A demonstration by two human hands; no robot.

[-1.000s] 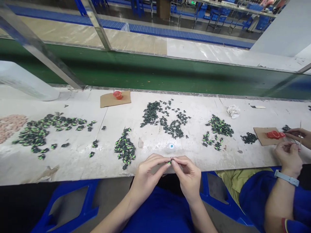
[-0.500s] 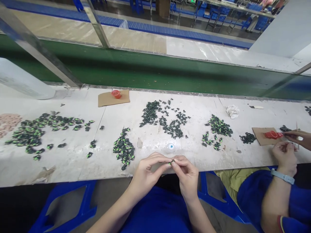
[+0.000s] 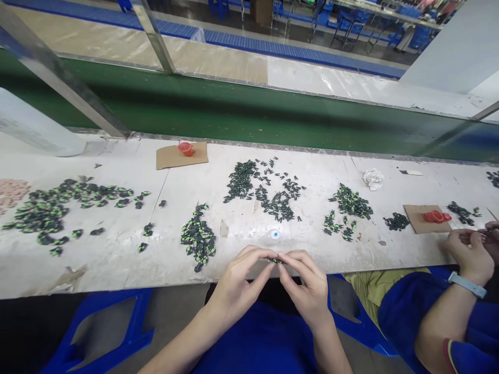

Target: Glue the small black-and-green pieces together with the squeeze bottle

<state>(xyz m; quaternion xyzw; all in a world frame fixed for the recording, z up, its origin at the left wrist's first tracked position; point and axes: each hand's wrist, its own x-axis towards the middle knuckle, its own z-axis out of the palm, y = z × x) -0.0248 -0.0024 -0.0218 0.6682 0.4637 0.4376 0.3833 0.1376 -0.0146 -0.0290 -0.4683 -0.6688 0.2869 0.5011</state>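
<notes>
My left hand point(image 3: 237, 283) and my right hand point(image 3: 307, 285) meet at the near edge of the white table point(image 3: 117, 259), fingertips pinched together on one small dark part with green marks point(image 3: 276, 260). A heap of the same black-and-green parts point(image 3: 199, 238) lies just left of my hands. A larger spread of dark parts point(image 3: 265, 189) sits farther back at the centre. A small white cap with a blue centre point(image 3: 275, 234) rests right in front of my fingers.
More part heaps lie at the left point(image 3: 50, 210) and right point(image 3: 351, 203). Cardboard pieces carry a red cup point(image 3: 186, 148) and red items point(image 3: 435, 216). A co-worker's hands point(image 3: 470, 249) work at the right. A green conveyor belt point(image 3: 249, 114) runs behind the table.
My fingers have shifted on the small part, with both hands lifted slightly and spread wider. The co-worker's hands have dropped lower and moved right, away from the cardboard.
</notes>
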